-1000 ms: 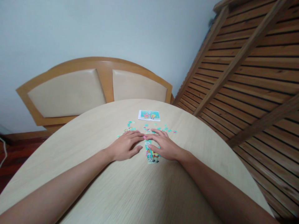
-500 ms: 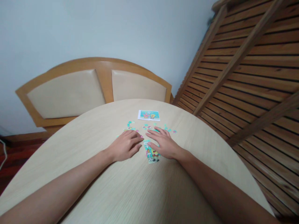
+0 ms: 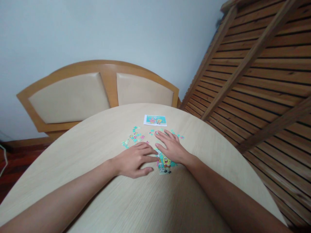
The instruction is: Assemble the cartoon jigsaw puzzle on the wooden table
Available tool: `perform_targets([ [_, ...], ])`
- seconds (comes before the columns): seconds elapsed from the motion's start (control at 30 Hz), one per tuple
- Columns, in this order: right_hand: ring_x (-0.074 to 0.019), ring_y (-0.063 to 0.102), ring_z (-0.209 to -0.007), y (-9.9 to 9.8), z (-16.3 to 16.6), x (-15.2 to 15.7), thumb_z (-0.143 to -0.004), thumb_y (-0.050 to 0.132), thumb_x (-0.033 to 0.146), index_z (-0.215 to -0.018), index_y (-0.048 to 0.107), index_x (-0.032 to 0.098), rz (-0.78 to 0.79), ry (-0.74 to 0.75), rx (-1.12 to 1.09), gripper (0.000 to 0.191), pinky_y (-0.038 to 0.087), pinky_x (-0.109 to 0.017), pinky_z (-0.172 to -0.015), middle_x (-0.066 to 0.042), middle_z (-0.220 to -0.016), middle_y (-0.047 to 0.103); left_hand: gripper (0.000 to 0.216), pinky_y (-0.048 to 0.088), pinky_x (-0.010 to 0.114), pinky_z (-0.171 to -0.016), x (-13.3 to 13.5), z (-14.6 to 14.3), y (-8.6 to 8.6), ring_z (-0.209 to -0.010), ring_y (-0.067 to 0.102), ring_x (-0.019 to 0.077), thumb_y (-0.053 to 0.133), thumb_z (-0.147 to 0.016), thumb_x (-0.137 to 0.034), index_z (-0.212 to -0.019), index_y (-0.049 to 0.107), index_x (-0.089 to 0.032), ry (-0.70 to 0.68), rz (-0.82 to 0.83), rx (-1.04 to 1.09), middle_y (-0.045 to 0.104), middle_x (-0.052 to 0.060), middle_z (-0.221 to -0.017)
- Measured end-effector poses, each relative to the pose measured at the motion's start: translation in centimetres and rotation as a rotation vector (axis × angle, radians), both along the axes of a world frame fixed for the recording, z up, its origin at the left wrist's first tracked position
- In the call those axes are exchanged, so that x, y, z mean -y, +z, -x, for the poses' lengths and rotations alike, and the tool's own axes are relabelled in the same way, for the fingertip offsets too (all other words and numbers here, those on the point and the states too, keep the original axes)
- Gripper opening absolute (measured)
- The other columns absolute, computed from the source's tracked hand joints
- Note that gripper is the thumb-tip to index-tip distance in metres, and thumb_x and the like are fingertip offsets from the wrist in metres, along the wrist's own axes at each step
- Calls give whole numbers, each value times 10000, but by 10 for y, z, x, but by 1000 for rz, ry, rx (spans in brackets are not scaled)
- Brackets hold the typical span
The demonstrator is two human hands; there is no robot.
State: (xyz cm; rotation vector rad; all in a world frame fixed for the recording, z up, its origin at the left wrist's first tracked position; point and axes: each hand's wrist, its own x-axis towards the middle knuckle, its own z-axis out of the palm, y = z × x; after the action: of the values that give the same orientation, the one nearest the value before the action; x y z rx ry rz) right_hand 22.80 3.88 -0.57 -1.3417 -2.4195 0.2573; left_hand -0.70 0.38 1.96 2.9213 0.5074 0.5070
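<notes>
A small part-built cartoon jigsaw (image 3: 165,162) lies on the round light-wood table (image 3: 97,142). My left hand (image 3: 133,159) rests flat beside it, fingers stretched out and touching its left edge. My right hand (image 3: 171,147) lies flat over its upper right part, fingers spread toward the loose pieces. Several loose teal and pink puzzle pieces (image 3: 134,136) are scattered just beyond my hands. A small printed reference picture (image 3: 155,120) lies farther back on the table.
A wooden headboard with two beige padded panels (image 3: 73,95) leans on the pale wall behind the table. A slatted wooden frame (image 3: 255,74) slants along the right side. Dark red floor shows at the left.
The part-built jigsaw has slid nearer to me and slightly right. My left hand came back with it, uncovering loose pieces; my right hand now reaches farther forward.
</notes>
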Motion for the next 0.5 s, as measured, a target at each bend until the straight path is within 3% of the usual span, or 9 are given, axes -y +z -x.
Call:
perform_targets([
  [0.13, -349, 255, -1499, 3, 0, -1, -992, 447, 539, -1489, 465, 251, 34, 44, 17, 576, 176, -624, -1182, -87, -1556, 459, 364, 416, 480, -1082, -2, -1, -4, -1197, 579, 277, 532, -960, -343, -1303, 609, -247, 13, -5, 18, 664, 86, -1282],
  [0.33, -301, 339, -1465, 7, -4, 2, -967, 541, 416, -1426, 526, 246, 22, 238, -47, 490, 222, -559, -1183, -110, -1460, 558, 339, 442, 481, -1067, -11, 7, -13, -1194, 589, 259, 504, -952, -222, -1283, 578, -209, 275, 15, 91, 672, 94, -1247],
  [0.5, -283, 380, -1439, 9, -8, 4, -897, 609, 304, -1441, 506, 257, 42, 325, -120, 556, 284, -514, -1167, -114, -1441, 564, 484, 442, 498, -1085, -14, 9, -16, -1252, 564, 265, 516, -921, -175, -1401, 509, -236, 259, 48, 90, 647, 84, -1332],
])
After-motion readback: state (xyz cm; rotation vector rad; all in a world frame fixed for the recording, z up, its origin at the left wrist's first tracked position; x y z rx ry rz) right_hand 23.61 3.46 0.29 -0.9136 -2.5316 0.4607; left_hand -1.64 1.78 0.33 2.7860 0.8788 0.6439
